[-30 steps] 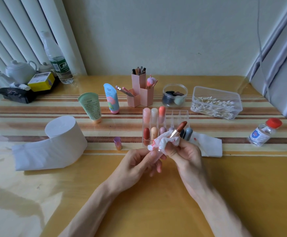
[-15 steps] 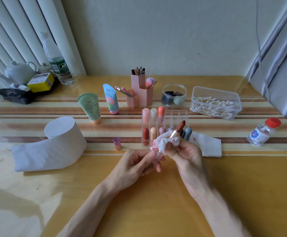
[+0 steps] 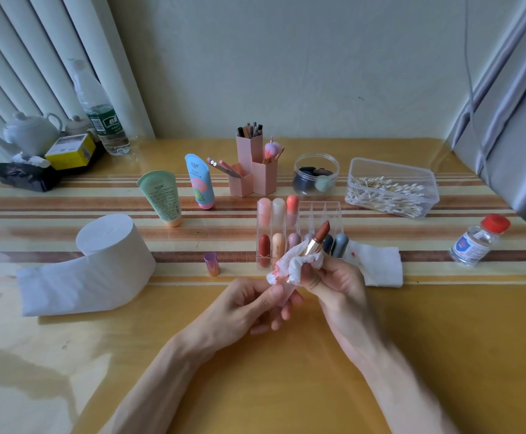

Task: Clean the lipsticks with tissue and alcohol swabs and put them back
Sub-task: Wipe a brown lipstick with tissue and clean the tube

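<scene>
An uncapped brown lipstick [image 3: 320, 232] sticks up from a crumpled, red-stained tissue [image 3: 293, 265] wrapped round its gold collar. My right hand [image 3: 337, 278] pinches the tissue against the tube. My left hand [image 3: 255, 303] holds the tube's lower end between thumb and fingers. Just behind stands the clear lipstick organizer [image 3: 333, 211] with several capped lipsticks in its slots. The lipstick's iridescent cap [image 3: 211, 263] stands on the table to the left. A tissue roll [image 3: 98, 255] lies at the left. An alcohol bottle [image 3: 476, 241] with a red cap stands at the right.
A stained folded tissue [image 3: 377, 264] lies right of my hands. A clear box of cotton swabs [image 3: 391, 187], a jar of sponges [image 3: 315, 174], a pink brush holder [image 3: 252, 173] and two cream tubes [image 3: 180, 195] stand behind the organizer. A water bottle, teapot and yellow box sit far left.
The hands and lipstick have stayed nearly in place; the tissue has shifted slightly round the tube as my fingers worked it.
</scene>
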Available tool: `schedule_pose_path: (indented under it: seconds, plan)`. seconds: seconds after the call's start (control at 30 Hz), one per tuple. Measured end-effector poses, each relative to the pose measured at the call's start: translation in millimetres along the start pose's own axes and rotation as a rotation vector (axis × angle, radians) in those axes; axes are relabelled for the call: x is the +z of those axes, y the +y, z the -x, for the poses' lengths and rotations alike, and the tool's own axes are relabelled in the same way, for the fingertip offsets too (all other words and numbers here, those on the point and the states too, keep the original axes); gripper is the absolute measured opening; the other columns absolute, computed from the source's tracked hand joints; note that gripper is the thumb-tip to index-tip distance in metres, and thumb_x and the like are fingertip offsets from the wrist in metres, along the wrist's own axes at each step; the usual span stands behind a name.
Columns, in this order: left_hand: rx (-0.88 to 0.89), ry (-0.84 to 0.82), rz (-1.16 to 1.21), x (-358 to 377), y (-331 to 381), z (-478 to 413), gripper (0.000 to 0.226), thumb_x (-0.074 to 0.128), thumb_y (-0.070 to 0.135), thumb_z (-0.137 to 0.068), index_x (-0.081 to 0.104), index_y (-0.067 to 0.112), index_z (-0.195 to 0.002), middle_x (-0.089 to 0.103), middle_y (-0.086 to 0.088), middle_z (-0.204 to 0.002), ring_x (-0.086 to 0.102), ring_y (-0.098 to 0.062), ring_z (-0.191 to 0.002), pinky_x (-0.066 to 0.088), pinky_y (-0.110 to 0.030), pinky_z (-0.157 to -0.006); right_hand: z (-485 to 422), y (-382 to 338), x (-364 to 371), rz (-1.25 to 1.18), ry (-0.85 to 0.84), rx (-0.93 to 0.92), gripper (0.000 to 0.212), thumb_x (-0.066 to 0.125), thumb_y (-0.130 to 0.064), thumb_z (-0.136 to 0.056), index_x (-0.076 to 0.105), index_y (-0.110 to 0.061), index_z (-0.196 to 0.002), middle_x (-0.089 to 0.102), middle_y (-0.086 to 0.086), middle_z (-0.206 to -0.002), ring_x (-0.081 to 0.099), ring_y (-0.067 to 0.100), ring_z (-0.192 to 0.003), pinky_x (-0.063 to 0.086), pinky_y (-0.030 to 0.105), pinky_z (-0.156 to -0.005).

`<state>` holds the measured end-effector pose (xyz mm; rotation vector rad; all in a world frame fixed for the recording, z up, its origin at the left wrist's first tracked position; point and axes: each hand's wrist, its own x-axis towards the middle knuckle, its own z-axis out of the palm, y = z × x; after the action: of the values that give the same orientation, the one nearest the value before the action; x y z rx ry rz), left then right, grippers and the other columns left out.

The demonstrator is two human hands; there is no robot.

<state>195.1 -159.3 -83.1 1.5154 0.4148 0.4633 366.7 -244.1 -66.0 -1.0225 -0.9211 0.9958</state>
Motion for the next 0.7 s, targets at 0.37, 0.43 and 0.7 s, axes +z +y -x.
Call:
schedule_pose_path:
  seconds: [0.37, 0.43, 0.7]
  plan:
    - [0.019, 0.078, -0.126, -2, 0, -2, 0.045, 0.046, 0.039, -0.108, 0.078, 0.009, -0.097, 0.065, -0.004, -0.067, 0.047, -0.020, -0.051, 0.038, -0.022, -0.052, 1, 0, 1, 0.029, 0.015, -0.020, 0.018, 0.068, -0.018, -0.093, 0.083, -0.010, -0.099, 0.080, 0.006, -0.112, 0.072, 0.021, -0.115, 0.057, 0.043, -0.101]
    - [0.041, 0.027, -0.106, -4, 0, -1, 0.044, 0.046, 0.042, -0.108, 0.078, 0.014, -0.096, 0.064, -0.009, -0.070, 0.043, -0.030, -0.052, 0.036, -0.027, -0.050, 0, 1, 1, 0.022, -0.029, -0.014, 0.020, 0.066, -0.014, -0.097, 0.077, 0.002, -0.098, 0.078, 0.015, -0.100, 0.074, 0.035, -0.084, 0.058, 0.066, -0.082]
    - [0.119, 0.344, -0.194, 7, -1, -2, 0.011, 0.076, 0.015, -0.092, 0.081, 0.005, -0.095, 0.077, -0.004, -0.074, 0.057, 0.001, -0.050, 0.044, -0.012, -0.052, -3, 12, 0, 0.103, 0.065, -0.062, 0.014, 0.071, -0.005, -0.095, 0.077, 0.000, -0.106, 0.077, 0.011, -0.121, 0.064, 0.017, -0.131, 0.051, 0.031, -0.108]
